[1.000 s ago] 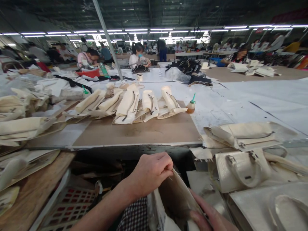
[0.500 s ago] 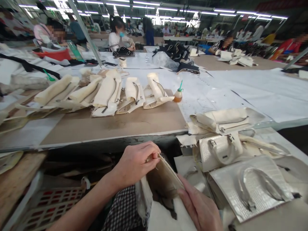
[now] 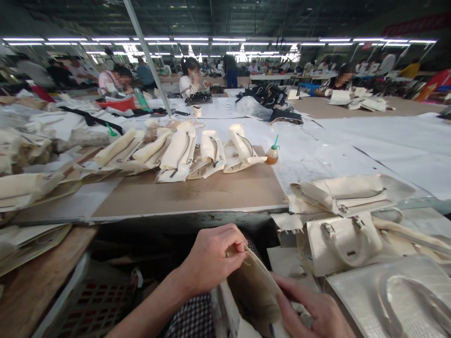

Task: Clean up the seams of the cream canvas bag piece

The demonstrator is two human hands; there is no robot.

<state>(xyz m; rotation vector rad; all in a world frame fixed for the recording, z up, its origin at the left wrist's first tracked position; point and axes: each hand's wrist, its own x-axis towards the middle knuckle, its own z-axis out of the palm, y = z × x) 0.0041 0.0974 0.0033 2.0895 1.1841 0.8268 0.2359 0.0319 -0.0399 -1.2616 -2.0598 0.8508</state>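
An unfinished cream handbag (image 3: 255,291) is held over my lap, its mouth facing up and its tan lining showing. My left hand (image 3: 216,256) pinches the upper corner of its edge, where loose threads stick out. Along the right-hand edge lies my right hand (image 3: 312,307), thumb on the inside and fingers behind the panel. Below my left wrist a checkered cloth (image 3: 193,317) covers my lap. The bottom of the bag is cut off by the frame.
Several cream bag pieces with zippers (image 3: 178,150) lie on the table (image 3: 197,192) ahead. A bottle of amber liquid (image 3: 272,154) stands beside them. Finished-looking handbags (image 3: 343,244) are stacked at my right. A plastic basket (image 3: 95,291) sits low left. Co-workers sit across the table.
The camera has tilted up and turned left, so the scene sits lower and further right. Both hands keep their hold on the handbag, which shows less of its lower part.
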